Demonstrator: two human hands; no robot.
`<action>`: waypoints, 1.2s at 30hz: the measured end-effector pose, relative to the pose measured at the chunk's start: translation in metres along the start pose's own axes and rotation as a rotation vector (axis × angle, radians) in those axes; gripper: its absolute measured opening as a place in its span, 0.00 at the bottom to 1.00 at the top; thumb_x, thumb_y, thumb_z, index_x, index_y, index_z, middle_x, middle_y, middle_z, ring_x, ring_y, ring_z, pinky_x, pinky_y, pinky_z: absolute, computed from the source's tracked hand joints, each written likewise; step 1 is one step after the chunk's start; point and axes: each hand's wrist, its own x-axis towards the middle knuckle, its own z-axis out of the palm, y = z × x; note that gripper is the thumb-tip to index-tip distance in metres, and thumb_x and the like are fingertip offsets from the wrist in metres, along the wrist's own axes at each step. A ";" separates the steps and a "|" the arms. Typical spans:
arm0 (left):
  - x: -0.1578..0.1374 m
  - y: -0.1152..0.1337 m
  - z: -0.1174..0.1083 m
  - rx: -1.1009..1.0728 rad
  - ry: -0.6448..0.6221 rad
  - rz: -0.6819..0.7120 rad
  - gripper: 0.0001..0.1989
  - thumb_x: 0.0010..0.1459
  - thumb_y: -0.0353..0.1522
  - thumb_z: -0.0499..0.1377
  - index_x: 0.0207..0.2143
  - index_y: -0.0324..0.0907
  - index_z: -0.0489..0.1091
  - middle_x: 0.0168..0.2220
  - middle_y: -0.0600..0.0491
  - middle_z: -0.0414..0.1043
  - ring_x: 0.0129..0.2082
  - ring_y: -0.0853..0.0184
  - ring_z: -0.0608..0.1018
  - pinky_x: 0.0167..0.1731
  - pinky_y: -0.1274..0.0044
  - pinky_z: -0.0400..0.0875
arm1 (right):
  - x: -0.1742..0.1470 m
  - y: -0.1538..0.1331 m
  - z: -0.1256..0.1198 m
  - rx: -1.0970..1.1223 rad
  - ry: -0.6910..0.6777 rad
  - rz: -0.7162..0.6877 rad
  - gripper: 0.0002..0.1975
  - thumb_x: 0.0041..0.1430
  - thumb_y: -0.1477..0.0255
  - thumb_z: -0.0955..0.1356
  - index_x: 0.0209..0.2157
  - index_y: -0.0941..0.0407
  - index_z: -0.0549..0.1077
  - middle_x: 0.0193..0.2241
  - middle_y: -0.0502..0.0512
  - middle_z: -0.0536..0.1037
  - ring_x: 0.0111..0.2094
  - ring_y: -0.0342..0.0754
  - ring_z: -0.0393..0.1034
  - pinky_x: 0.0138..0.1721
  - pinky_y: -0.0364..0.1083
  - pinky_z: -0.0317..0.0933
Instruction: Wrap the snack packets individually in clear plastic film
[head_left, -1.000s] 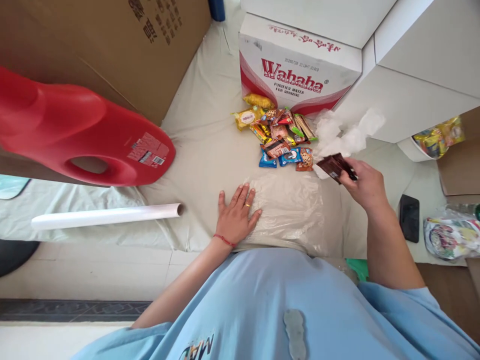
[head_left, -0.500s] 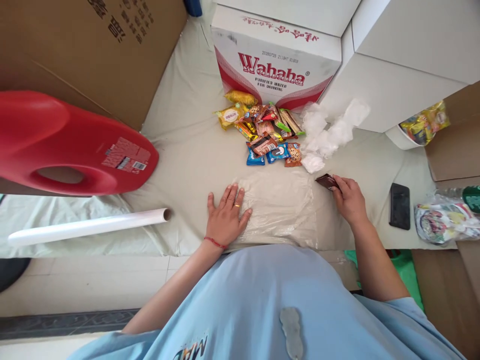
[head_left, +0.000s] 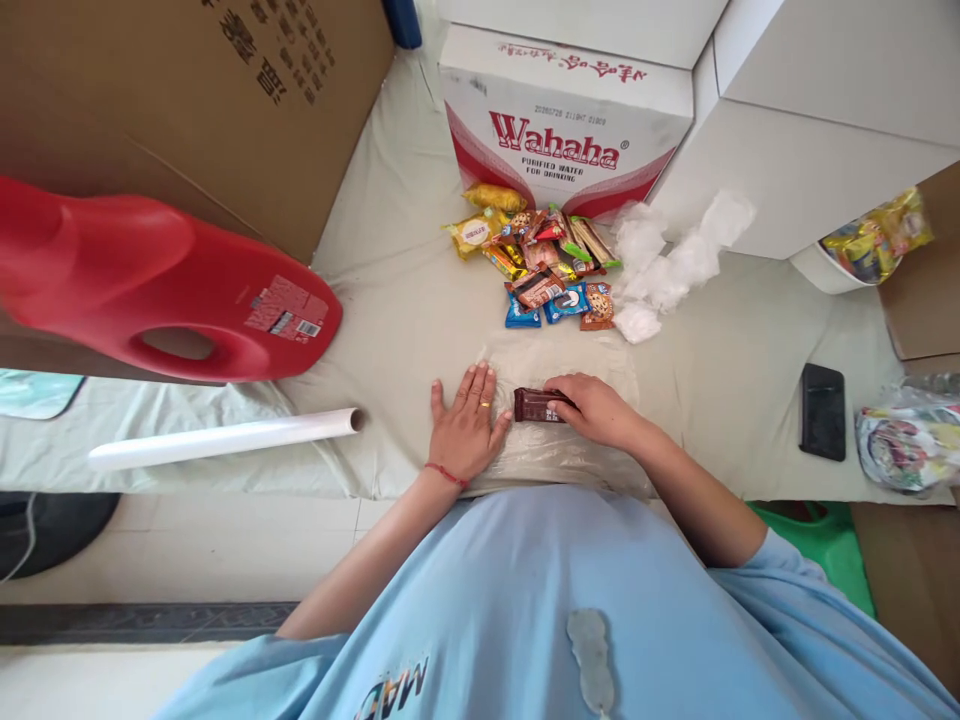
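My left hand (head_left: 463,425) lies flat with fingers spread, on the left edge of a clear plastic sheet (head_left: 592,460) on the cloth-covered table. Just right of it, my right hand (head_left: 596,408) grips a dark brown wrapped snack bar (head_left: 531,405) by its right end. The bar lies lengthwise over the plastic, its left end close to my left thumb. Beyond both hands is a pile of wrapped snacks (head_left: 536,285) in yellow, blue, brown and red packets. Crumpled clear plastic wrapping (head_left: 667,265) sits right of that pile.
Behind the snacks stands a Wahaba-style water carton (head_left: 562,150) printed "Wahaha". A red detergent jug (head_left: 225,300) and a white plastic roll (head_left: 225,438) are at left. To the right are a black phone (head_left: 823,412), a white bowl of packets (head_left: 832,270) and a colourful printed bag (head_left: 900,445).
My right hand has brought the brown bar leftward from the right of the plastic sheet to over its middle. My left hand stays flat. The whole view has shifted slightly.
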 end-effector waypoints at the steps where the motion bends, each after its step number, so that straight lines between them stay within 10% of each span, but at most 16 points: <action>1: 0.000 0.000 0.000 -0.003 0.000 -0.003 0.34 0.74 0.44 0.43 0.77 0.42 0.47 0.76 0.41 0.49 0.76 0.51 0.57 0.73 0.45 0.30 | 0.002 -0.001 0.004 -0.073 0.022 0.019 0.15 0.73 0.70 0.64 0.55 0.56 0.77 0.48 0.62 0.82 0.49 0.56 0.73 0.53 0.54 0.65; 8: 0.000 0.001 0.000 -0.009 0.007 -0.008 0.34 0.75 0.45 0.43 0.77 0.41 0.48 0.77 0.42 0.48 0.77 0.53 0.56 0.74 0.46 0.29 | -0.007 -0.003 0.014 -0.332 0.182 -0.048 0.24 0.69 0.62 0.70 0.63 0.54 0.74 0.62 0.65 0.74 0.66 0.66 0.59 0.64 0.64 0.56; 36: -0.001 -0.001 0.001 -0.063 0.046 -0.011 0.33 0.75 0.43 0.43 0.76 0.41 0.50 0.76 0.41 0.50 0.76 0.52 0.58 0.73 0.45 0.31 | -0.018 -0.007 0.030 -0.352 0.127 0.016 0.26 0.64 0.69 0.72 0.62 0.60 0.73 0.56 0.67 0.76 0.61 0.64 0.61 0.64 0.60 0.52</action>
